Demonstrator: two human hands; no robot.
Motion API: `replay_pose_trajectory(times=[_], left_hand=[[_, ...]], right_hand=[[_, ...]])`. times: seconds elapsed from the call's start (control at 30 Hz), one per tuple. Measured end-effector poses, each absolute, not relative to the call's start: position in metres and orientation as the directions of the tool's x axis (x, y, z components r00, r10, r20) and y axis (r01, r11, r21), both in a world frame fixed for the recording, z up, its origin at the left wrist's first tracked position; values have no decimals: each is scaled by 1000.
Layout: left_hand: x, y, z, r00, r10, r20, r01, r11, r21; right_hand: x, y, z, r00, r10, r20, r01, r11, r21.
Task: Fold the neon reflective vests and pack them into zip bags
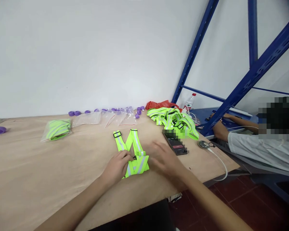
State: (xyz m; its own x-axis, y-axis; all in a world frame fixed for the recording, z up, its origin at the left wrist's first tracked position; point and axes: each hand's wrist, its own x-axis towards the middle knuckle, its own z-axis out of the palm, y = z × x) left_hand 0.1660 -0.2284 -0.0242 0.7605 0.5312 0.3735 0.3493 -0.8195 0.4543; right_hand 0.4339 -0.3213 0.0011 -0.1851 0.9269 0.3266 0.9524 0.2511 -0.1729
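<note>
The left hand [117, 166], fingers bent, holds the left side of the half-folded neon reflective harness [141, 164] on the wooden tabletop [86, 202], while the blurred right hand [167, 158] is loose-fingered, seemingly bare, just right of it. With only one hand on the bundle, its folds could spring open if that hold slackens; beyond, the two straps lie unfolded, and a buckle [117, 134] could snag or twist one.

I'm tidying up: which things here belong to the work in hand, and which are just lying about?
Likely in the work:
strap at the left hand
green pile
bagged bundle
clear bags

Probably just lying about:
phone
bottle
purple pieces
red plastic
round gadget
</note>
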Motion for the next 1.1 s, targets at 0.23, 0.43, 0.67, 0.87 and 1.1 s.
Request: replay_pose_trajectory(times=[0.23,0.43,0.67,0.87,1.1], left_hand=[[166,-231,-22,741,574,350,340,-769,542],[165,-233,-19,684,651,330,341,-685,643],[168,-238,-16,693,652,308,339,-671,660],[165,-251,-16,707,645,291,330,-664,671],[149,-277,-10,742,580,336,351,-764,541]], right_hand=[[369,-331,-7,-547,788,284,800,591,-100],[377,-330,-4,-511,796,325,803,577,-148],[381,-330,-13,-533,760,372,778,613,-137],[377,-336,-14,-570,718,399,737,662,-139],[369,-362,-13,-558,732,390,730,657,-189]])
